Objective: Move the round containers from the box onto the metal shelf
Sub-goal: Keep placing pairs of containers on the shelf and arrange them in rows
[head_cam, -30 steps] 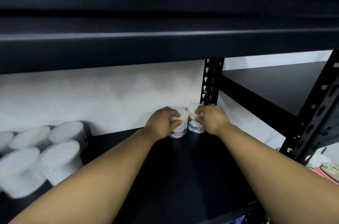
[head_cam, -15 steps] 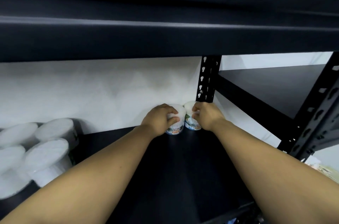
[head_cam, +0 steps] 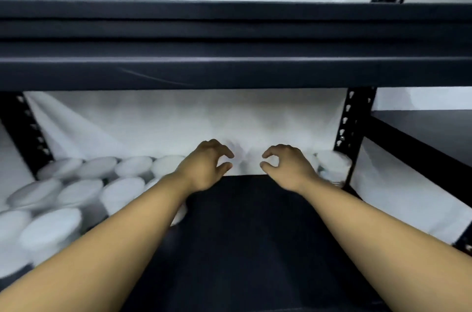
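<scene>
Both my arms reach onto the black metal shelf [head_cam: 255,235]. My left hand [head_cam: 204,168] and my right hand [head_cam: 288,167] hover over its back part, fingers curled apart, each holding nothing. White-lidded round containers [head_cam: 122,191] crowd the shelf's left side in several rows, blurred. Two more round containers [head_cam: 332,163] stand at the back right corner beside the upright post, just right of my right hand. The box is out of view.
The dark beam of the upper shelf [head_cam: 229,56] crosses the whole view above my hands. A perforated black post [head_cam: 353,122] stands at the back right, another [head_cam: 25,133] at the back left. A white sheet [head_cam: 178,120] hangs behind. A neighbouring shelf [head_cam: 434,138] lies right.
Both hands have let go of the two containers at the back right corner and moved left, now open. The view has shifted left, showing more containers on the left.
</scene>
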`<action>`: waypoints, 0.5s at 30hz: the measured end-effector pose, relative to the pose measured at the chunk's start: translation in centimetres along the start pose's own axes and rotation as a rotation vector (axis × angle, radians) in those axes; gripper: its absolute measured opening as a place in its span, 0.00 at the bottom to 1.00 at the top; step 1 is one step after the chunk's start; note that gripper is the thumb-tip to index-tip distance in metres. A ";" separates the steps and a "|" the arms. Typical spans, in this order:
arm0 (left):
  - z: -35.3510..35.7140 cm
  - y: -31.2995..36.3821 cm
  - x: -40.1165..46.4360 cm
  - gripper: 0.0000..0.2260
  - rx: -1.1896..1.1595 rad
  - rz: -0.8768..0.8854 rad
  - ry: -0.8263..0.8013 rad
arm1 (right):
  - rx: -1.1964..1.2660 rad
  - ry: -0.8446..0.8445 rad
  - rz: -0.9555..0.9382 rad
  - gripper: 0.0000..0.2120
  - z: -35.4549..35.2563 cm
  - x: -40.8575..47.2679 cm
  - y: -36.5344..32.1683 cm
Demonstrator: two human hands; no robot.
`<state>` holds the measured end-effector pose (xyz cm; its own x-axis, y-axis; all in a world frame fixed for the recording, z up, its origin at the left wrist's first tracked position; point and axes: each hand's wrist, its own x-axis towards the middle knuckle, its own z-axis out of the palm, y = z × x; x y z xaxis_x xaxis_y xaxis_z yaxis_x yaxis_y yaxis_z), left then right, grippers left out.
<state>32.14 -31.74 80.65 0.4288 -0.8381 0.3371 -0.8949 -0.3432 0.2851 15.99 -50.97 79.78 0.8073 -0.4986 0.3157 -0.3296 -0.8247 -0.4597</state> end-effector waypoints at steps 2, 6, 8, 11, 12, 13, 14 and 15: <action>-2.0 -2.4 -2.6 0.13 0.030 -0.054 0.017 | 0.058 -0.031 -0.044 0.09 2.2 0.1 -3.0; -5.1 -6.5 -7.4 0.14 0.107 -0.163 0.042 | 0.149 -0.093 -0.150 0.08 6.0 0.0 -8.5; -6.0 -8.2 -9.5 0.15 0.126 -0.228 0.037 | 0.182 -0.130 -0.192 0.08 7.5 -0.1 -10.9; -6.8 -10.2 -12.1 0.16 0.154 -0.281 -0.003 | 0.214 -0.157 -0.245 0.09 9.5 -0.4 -13.9; -6.9 -10.6 -12.8 0.16 0.162 -0.294 -0.021 | 0.212 -0.154 -0.257 0.10 10.1 -0.5 -14.7; -6.9 -11.0 -13.4 0.18 0.168 -0.312 -0.039 | 0.202 -0.152 -0.264 0.12 10.6 -0.7 -15.4; -7.0 -11.3 -13.9 0.19 0.173 -0.327 -0.058 | 0.194 -0.157 -0.264 0.13 11.2 -0.8 -16.0; -6.9 -11.6 -14.3 0.19 0.176 -0.335 -0.083 | 0.190 -0.171 -0.262 0.14 11.6 -1.0 -16.4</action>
<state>37.26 -12.83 78.68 0.6958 -0.6966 0.1753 -0.7178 -0.6651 0.2059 26.27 -33.82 77.33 0.9277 -0.2118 0.3073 -0.0166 -0.8460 -0.5329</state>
